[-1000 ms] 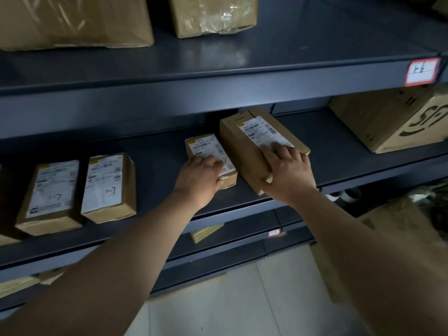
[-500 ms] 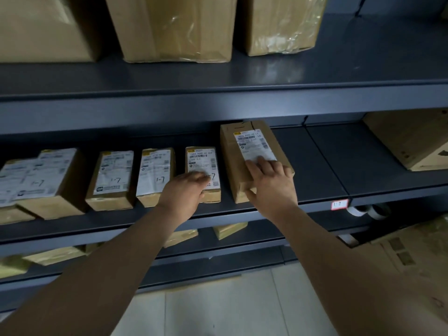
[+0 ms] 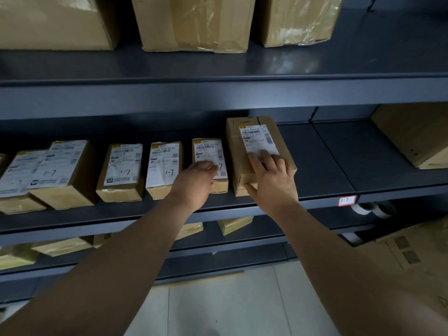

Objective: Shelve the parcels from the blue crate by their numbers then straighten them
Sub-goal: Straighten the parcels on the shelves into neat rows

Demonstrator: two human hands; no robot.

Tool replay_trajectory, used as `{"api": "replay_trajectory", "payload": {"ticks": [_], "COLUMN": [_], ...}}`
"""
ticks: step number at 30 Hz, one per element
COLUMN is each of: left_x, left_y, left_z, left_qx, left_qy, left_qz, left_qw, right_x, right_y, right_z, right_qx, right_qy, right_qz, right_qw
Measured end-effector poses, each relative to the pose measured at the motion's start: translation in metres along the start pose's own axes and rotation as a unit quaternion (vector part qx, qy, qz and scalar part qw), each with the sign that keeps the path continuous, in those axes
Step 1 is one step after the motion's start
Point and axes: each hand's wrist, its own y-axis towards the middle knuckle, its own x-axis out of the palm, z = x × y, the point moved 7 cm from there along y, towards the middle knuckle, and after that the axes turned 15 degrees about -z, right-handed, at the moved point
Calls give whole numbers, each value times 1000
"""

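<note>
Lying beneath right hand (image 3: 272,183): large parcel (image 3: 238,161).

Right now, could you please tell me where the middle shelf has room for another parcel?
Bare shelf runs from the tall parcel under the right hand to the big box far right. Leftward, small parcels sit packed close.
</note>
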Motion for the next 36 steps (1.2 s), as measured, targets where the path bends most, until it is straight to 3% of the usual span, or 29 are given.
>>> {"api": "replay_trajectory", "payload": {"ticks": [2, 5, 8, 16, 24, 36], "left_x": [-3, -8, 2, 70, 147, 271], "left_y": [-7, -33, -72, -175, -267, -296], "left_z": [0, -1, -6, -85, -205, -375], "left_qx": [-1, 24, 50, -14, -59, -161], "left_qy": [-33, -86, -112, -113, -116, -98], "left_qz": [18, 105, 155, 86, 19, 19], "left_qw": [999, 991, 980, 990, 991, 982], "right_x": [-6, -11, -3, 44, 112, 219], "right_y": [-8, -28, -49, -93, -117, -59], "right_z": [-6, -19, -41, -137, -283, -467], "right_qx": [-16, -60, -100, -147, -176, -237], "right_qy": [25, 80, 118, 139, 153, 121], "right_qz": [50, 142, 162, 108, 48, 45], "right_qw": [998, 985, 975, 973, 971, 963]}}
